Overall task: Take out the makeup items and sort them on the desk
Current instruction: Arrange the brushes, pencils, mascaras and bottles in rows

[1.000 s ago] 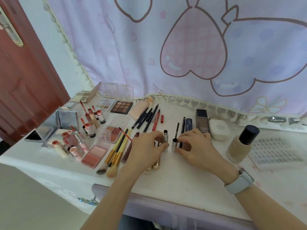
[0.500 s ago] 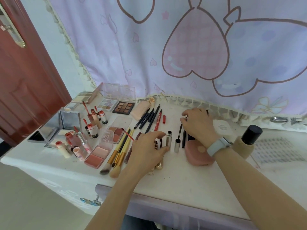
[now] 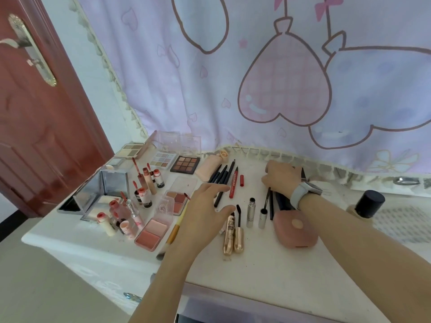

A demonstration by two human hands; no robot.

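Left hand (image 3: 205, 206) lifted off gold mascara tubes (image 3: 233, 236), fingers relaxed, right hand (image 3: 281, 177) at back, grip unclear

Left hand (image 3: 205, 213) has lifted off the mascaras (image 3: 233, 231); right hand (image 3: 281, 177) reached back

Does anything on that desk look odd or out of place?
Mostly tidy groups. One small red cap lies loose beside the red pencil, and a mascara wand lies out of its tube.
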